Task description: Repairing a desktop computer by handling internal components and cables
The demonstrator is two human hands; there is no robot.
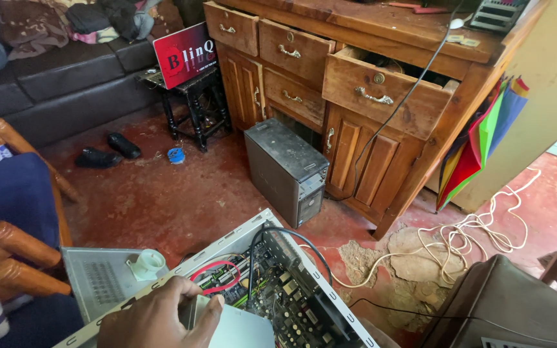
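Observation:
An open computer case (pixel 240 240) lies on its side in front of me, its circuit board (pixel 278 296) facing up. A red cable loop (pixel 217 276) and a black cable (pixel 277 233) run across the board. My left hand (pixel 153 319) grips the case's near rim, fingers curled over the metal edge and thumb pressed on a pale grey metal box (pixel 243 328) inside. My right hand is out of view.
A grey side panel (pixel 95 283) with a white tape roll (pixel 148 263) lies to the left. A closed grey tower computer (pixel 288 171) stands before a wooden cabinet (pixel 381 96) with one drawer open. White cable (pixel 472 232) trails over the red floor; an armchair (pixel 14 193) stands at left.

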